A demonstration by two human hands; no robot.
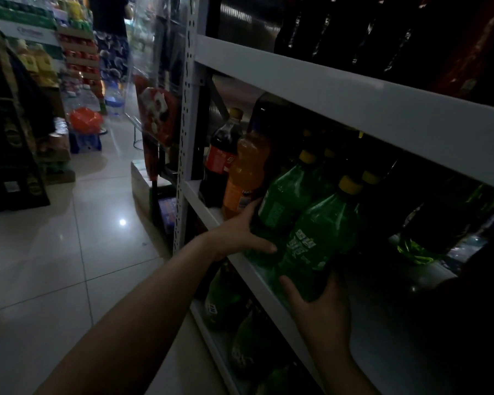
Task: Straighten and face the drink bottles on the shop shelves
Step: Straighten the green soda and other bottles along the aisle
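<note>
At the shelf's [268, 295] front edge, the left hand [237, 232] wraps the farther green bottle [285, 206], and the right hand [322, 306] cups the nearer green bottle's [320, 238] base.

The one camera sits on the person's head and looks forward and down (the picture leans a little). It is very near the white shelves [354, 109], which fill the right side. On the left, the shiny floor [54, 252] runs away to far stacks of goods [80, 52].
</note>
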